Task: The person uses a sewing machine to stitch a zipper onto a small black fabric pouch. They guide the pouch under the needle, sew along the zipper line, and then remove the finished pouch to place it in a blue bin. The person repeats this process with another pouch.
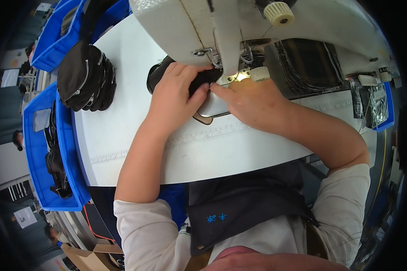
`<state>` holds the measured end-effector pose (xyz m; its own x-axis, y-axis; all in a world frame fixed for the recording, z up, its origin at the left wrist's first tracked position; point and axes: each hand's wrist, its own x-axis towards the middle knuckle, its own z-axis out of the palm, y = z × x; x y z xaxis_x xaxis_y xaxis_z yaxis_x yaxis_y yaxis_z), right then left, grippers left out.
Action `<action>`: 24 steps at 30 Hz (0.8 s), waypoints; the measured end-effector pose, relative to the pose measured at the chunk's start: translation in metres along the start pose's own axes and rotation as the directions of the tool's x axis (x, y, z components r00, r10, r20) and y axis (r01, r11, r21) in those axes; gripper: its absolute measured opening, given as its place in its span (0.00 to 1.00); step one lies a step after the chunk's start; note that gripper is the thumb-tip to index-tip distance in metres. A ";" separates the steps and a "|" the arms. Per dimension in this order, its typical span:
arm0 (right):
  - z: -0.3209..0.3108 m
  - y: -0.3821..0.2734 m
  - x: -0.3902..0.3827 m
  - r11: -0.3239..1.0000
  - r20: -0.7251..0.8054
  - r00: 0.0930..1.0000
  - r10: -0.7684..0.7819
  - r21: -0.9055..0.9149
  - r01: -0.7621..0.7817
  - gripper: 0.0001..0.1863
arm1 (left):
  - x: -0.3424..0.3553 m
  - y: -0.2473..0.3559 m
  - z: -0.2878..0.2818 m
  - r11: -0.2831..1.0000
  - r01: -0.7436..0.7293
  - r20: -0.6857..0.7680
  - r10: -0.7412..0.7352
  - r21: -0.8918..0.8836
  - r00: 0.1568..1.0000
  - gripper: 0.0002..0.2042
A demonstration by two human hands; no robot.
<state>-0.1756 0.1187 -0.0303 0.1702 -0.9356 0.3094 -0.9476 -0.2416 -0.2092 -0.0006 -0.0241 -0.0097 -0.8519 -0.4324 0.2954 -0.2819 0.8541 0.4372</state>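
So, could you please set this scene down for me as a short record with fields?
Left hand: on the black cloth, thumb and fingers spread
Right hand: index finger beside the left thumb; grip unclear
Machine: white sewing machine, light on
Under the machine's arm: dark fabric pieces
Left side: stacked black pouches with zippers, near blue bins

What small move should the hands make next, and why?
Perhaps the left hand should guide the black piece slightly further under the needle area, fingertips kept clear: its end already lies there, between left thumb and fingers, and the right hand's fingertips are close by.
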 end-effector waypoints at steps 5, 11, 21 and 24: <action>-0.009 0.001 0.000 1.000 0.063 0.998 -0.012 -0.006 0.012 0.14 | -0.010 0.021 -0.014 0.994 0.112 0.122 -0.112 0.009 0.986 0.25; -0.006 0.010 -0.008 0.989 -0.044 0.994 -0.104 -0.107 0.099 0.20 | -0.010 0.036 -0.012 0.987 0.127 0.167 -0.143 0.102 0.976 0.24; -0.003 0.008 -0.004 0.989 -0.117 0.982 -0.147 -0.029 0.145 0.14 | -0.018 0.042 -0.001 0.969 -0.022 -0.012 0.026 0.245 1.000 0.22; -0.002 0.008 -0.006 0.991 -0.078 0.988 -0.136 -0.010 0.136 0.13 | -0.016 0.045 -0.002 0.948 -0.040 -0.008 0.045 0.315 0.999 0.20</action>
<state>-0.1848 0.1231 -0.0317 0.2759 -0.8710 0.4066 -0.9183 -0.3638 -0.1563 0.0010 0.0210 0.0068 -0.8599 -0.3964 0.3217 -0.3724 0.9181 0.1357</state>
